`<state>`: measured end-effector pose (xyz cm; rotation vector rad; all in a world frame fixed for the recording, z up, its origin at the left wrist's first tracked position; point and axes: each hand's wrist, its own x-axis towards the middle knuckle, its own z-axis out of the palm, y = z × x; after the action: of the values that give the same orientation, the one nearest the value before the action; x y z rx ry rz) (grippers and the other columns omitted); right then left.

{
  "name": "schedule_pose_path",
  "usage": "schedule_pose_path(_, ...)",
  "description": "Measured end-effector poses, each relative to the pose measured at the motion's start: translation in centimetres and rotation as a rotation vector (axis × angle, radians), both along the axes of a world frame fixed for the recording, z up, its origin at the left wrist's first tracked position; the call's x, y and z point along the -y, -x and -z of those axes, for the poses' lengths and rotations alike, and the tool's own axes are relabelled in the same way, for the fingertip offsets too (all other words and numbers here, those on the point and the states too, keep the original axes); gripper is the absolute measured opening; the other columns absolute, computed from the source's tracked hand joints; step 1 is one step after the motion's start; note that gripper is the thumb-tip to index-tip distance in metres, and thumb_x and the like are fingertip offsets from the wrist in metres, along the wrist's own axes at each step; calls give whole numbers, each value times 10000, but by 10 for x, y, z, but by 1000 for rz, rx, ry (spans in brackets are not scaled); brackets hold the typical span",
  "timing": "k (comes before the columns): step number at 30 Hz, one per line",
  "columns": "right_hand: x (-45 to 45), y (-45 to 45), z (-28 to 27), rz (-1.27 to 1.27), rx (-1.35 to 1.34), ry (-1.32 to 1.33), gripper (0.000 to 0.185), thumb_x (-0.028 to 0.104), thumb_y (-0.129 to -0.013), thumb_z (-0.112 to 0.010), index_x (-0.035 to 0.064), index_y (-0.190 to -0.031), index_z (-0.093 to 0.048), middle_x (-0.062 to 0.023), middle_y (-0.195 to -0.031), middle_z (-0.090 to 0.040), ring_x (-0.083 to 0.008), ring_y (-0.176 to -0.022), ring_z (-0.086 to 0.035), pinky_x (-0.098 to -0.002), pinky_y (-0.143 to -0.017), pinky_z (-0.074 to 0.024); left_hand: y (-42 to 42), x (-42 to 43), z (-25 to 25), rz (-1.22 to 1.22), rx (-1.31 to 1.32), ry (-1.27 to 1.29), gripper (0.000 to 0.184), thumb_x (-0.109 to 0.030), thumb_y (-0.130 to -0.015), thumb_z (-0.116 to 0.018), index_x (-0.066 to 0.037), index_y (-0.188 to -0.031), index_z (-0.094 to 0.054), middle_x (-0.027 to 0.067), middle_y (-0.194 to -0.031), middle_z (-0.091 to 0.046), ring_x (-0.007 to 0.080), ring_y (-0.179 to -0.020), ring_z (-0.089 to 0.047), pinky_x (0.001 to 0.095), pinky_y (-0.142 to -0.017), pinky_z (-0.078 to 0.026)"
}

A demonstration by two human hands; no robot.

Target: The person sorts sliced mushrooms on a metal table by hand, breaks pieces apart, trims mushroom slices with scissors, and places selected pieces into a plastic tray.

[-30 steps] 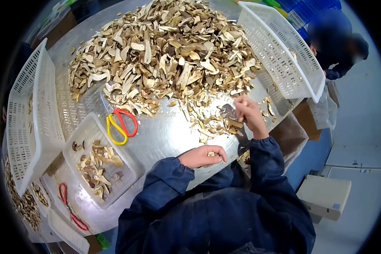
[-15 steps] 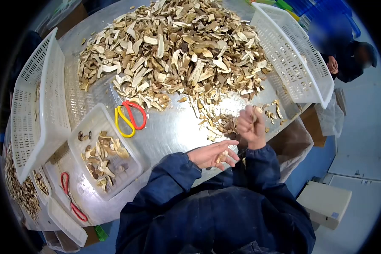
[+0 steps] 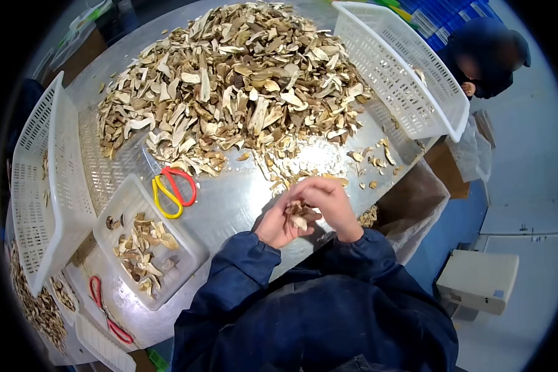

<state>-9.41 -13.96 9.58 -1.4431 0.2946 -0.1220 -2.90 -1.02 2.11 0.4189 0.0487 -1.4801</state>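
My left hand (image 3: 273,225) is cupped, palm up, around several dried mushroom slices (image 3: 300,219). From the right, my right hand (image 3: 333,203) arches over them with its fingers curled and close together, against the slices; its fingertips are partly hidden. Beyond both hands, small mushroom pieces (image 3: 273,162) lie scattered at the foot of a large heap of dried mushroom slices (image 3: 229,80). To the left are scissors (image 3: 173,191) with one red and one yellow handle, beside a white plastic tray (image 3: 195,251) holding some slices.
White slotted baskets stand at the left (image 3: 68,186) and upper right (image 3: 390,68) of the metal table (image 3: 220,214). Red-handled scissors (image 3: 108,315) lie near the front left. A lined box (image 3: 415,201) is beside the table's right edge. Another person (image 3: 487,56) is at the upper right.
My right hand has come down and left from the scattered pieces to meet my left hand. More slices now show between them. The whole view has shifted slightly.
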Motion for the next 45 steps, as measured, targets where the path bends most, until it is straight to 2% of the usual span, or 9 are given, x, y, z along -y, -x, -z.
schedule_pose_path(6,97,-20,14,530,-107,736,181,136,-866,-584,-23,-901,-665,-55,-800,-671,-80,-761,-591,-234,-719,-468,-5,-3,10,-81,-109,-2,249,-243,-975,-435,-73,-1120,-546,14,-942,-544,92,-763,-504,156,-489,-386)
schedule_pose_path(10,143,-30,64,546,-106,1329,217,54,-790,-544,1,-980,-635,-176,-970,-641,-322,-936,-607,-377,-799,-470,-13,-3,8,-120,-220,16,213,-185,-949,-455,-62,-1112,-516,-11,-808,-458,73,-638,-402,142,-381,-292)
schedule_pose_path(18,78,8,28,297,22,1141,327,-33,-759,-514,-4,-1074,-596,-185,-1112,-599,-359,-997,-580,-376,-858,-469,-23,-10,25,-341,-413,243,195,-245,-957,-438,-75,-974,-532,-16,-715,-408,85,-578,-398,193,-437,-337)
schedule_pose_path(22,30,47,9,158,-321,744,175,54,-811,-564,-3,-965,-625,-155,-830,-642,-296,-745,-625,-319,-671,-483,-24,-10,19,-456,-477,363,177,-209,-957,-454,-80,-837,-465,19,-850,-440,93,-664,-400,204,-502,-371)
schedule_pose_path(26,-39,79,11,-247,-367,1081,241,309,-817,-637,95,-925,-613,-113,-820,-600,-318,-735,-612,-396,-611,-493,-29,-10,19,-467,-381,462,160,-178,-958,-443,-78,-838,-478,-4,-823,-420,105,-671,-404,211,-527,-389)
schedule_pose_path(33,-67,68,41,-226,-335,1118,221,244,-797,-632,55,-900,-580,-122,-841,-581,-316,-733,-601,-404,-585,-486,-32,-9,18,-509,-362,446,313,-153,-952,-453,-88,-1252,-514,-3,-798,-465,120,-729,-442,232,-617,-433)
schedule_pose_path(37,-15,41,23,130,-340,832,132,167,-814,-578,35,-808,-582,-148,-743,-596,-344,-680,-583,-404,-588,-459,-28,-5,18,-569,-317,192,319,-199,-953,-444,-82,-1244,-504,110,-1156,-577,245,-1091,-538,412,-953,-455)
schedule_pose_path(40,-2,19,-4,195,-327,509,203,208,-826,-612,8,-830,-576,-152,-767,-627,-306,-661,-615,-362,-593,-463,-23,-2,14,-513,-334,136,314,-197,-977,-405,-73,-1257,-474,109,-1207,-562,269,-1118,-540,424,-997,-436)
schedule_pose_path(45,4,-15,4,243,-138,759,204,207,-814,-643,16,-881,-620,-148,-826,-651,-286,-677,-632,-353,-606,-477,-18,-1,8,-470,-212,142,349,-281,-1000,-378,-85,-1282,-445,103,-1275,-519,261,-1148,-524,434,-982,-456)
